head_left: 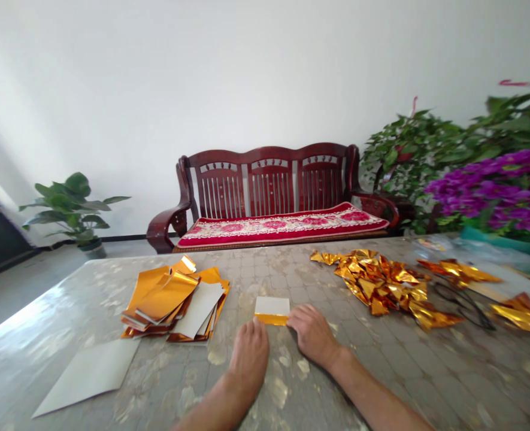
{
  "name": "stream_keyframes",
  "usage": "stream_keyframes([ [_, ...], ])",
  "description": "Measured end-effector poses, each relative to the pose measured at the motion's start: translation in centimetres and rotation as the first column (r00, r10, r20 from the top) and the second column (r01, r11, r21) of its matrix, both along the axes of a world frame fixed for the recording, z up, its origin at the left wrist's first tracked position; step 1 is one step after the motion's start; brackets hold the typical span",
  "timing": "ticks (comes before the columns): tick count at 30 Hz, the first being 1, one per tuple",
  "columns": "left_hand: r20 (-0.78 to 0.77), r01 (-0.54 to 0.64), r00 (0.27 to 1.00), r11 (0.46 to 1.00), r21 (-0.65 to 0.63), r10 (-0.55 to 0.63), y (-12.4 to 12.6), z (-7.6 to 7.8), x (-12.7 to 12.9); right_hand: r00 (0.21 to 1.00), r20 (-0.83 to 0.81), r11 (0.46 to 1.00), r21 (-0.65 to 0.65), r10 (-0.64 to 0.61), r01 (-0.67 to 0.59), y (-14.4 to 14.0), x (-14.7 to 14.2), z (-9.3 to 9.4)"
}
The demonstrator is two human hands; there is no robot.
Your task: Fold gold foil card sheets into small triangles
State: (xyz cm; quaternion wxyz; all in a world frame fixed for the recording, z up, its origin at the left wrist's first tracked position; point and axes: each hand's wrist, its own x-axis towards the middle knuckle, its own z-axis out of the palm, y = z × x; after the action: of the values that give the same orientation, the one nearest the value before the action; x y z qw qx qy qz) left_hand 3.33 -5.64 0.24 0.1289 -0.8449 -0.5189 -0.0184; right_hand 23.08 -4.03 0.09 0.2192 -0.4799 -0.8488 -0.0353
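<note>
A small gold foil sheet (272, 309), white side up with its near edge folded over in gold, lies flat on the table (381, 371). My left hand (249, 357) rests palm down just below its left corner, fingertips touching the folded edge. Palm down as well, my right hand (312, 335) presses the sheet's right end with its fingertips. Neither hand lifts the sheet.
A stack of flat gold and white sheets (177, 302) lies left of the hands, with a single white sheet (89, 372) nearer the left front. A heap of folded gold pieces (384, 284) and black scissors (465, 304) lie to the right. Flowering plants (498, 191) and a wooden bench (269, 197) stand beyond.
</note>
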Motion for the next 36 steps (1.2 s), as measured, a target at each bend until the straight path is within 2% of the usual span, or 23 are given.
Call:
stream_keyframes([
  [2,0.080,-0.008,0.997,1.000,-0.017,0.009,0.7,0.4,-0.6,0.999,0.029,1.000,0.008,0.015,-0.015,-0.5,-0.6,0.3],
  [5,0.184,-0.041,0.981,0.997,-0.071,0.053,2.0,0.9,-1.6,0.980,0.025,0.981,0.000,0.196,-0.196,-1.3,-2.2,0.6],
  [8,0.232,-0.026,0.971,0.991,-0.131,0.056,3.2,1.2,-2.4,0.928,-0.022,0.928,-0.001,0.372,-0.372,-1.7,-3.8,0.5],
  [10,0.251,0.017,0.968,0.984,-0.177,0.028,3.9,1.3,-2.9,0.914,-0.091,0.919,0.027,0.394,-0.394,-1.7,-4.3,0.4],
  [12,0.264,0.070,0.964,0.973,-0.219,-0.010,4.5,1.2,-3.4,0.933,-0.166,0.948,0.074,0.319,-0.311,-1.4,-4.2,0.2],
  [14,0.273,0.119,0.961,0.960,-0.254,-0.047,5.1,1.1,-3.9,0.959,-0.224,0.983,0.094,0.176,-0.158,-0.9,-3.7,0.1],
  [17,0.287,0.174,0.954,0.940,-0.294,-0.087,5.9,1.2,-4.2,0.975,-0.219,0.999,0.027,-0.033,0.040,-0.3,-2.9,0.2],
  [19,0.308,0.210,0.945,0.926,-0.314,-0.110,6.4,1.3,-4.3,0.980,-0.173,0.995,-0.031,-0.096,0.092,-0.1,-2.7,0.3],
  [24,0.358,0.279,0.922,0.895,-0.348,-0.148,7.1,1.3,-4.4,0.986,-0.083,0.985,-0.112,-0.143,0.133,-0.1,-3.0,0.6],
  [36,0.411,0.330,0.896,0.874,-0.356,-0.170,7.3,1.4,-4.6,0.988,-0.074,0.986,-0.113,-0.133,0.124,0.0,-3.0,0.4],
])
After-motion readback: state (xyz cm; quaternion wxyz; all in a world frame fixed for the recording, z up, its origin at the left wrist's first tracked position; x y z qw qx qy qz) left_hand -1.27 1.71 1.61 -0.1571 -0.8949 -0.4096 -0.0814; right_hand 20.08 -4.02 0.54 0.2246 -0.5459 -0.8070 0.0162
